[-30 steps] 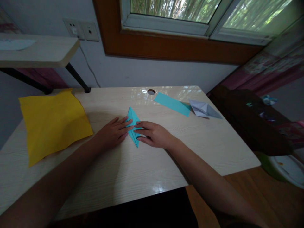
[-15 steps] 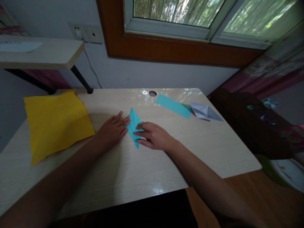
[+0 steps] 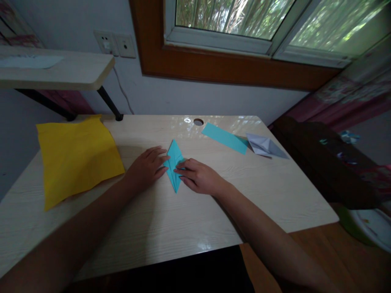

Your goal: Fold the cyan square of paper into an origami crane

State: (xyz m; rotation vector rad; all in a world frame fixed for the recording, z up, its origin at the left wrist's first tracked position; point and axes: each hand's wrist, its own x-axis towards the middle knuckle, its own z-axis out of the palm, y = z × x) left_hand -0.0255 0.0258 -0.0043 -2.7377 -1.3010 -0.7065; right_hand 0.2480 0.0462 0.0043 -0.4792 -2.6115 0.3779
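A folded turquoise sheet of paper (image 3: 172, 162), a narrow diamond with creases along its length, lies on the desk between my hands. My left hand (image 3: 148, 167) rests at its left edge, fingers apart and fingertips touching the paper. From the right, my right hand (image 3: 198, 175) has its fingers drawn together at the paper's right side and middle. Its thumb and fingertips seem to pinch a fold there, though the fingers partly cover that spot.
A large yellow sheet (image 3: 79, 158) lies on the left of the desk (image 3: 189, 228). Toward the back right are a flat turquoise strip (image 3: 226, 138) and a folded pale paper boat (image 3: 264, 144). A raised shelf (image 3: 76, 75) stands at the back left, below wall sockets (image 3: 114, 44).
The fingers of my right hand have come closer together on the folded paper. The paper has turned slightly more upright, and my left fingers have drawn in a little. The whole view has shifted slightly.
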